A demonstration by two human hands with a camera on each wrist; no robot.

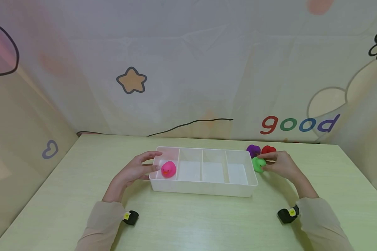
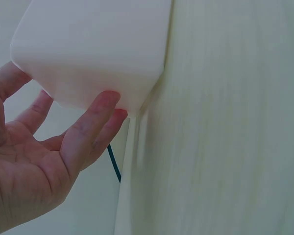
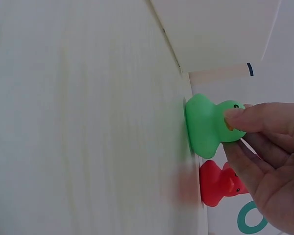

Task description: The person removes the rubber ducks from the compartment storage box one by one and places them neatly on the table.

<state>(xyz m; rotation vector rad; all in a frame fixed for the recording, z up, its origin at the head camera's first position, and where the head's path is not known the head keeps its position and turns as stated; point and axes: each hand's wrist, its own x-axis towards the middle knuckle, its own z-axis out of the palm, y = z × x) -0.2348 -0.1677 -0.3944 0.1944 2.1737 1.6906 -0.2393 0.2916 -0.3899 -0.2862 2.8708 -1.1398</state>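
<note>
A white box [image 1: 204, 188] with several compartments in a row stands on the table, and a pink rubber duck [image 1: 168, 169] sits in its leftmost one. My left hand [image 1: 138, 169] is at the box's left end. Its extended fingers [image 2: 100, 110] touch the end wall. Just past the right end, my right hand [image 1: 281, 164] pinches a green rubber duck [image 1: 258, 164] by the head between thumb and fingers. The duck's base is at table level in the right wrist view. Behind it are a purple duck [image 1: 253, 150] and a red duck [image 1: 268, 149].
The pale wooden table [image 1: 194, 223] ends at a printed cloth backdrop [image 1: 188, 87] close behind the ducks. Black wrist devices [image 1: 131, 217] sit by both sleeves. Dividers [image 1: 202, 165] separate the box's compartments.
</note>
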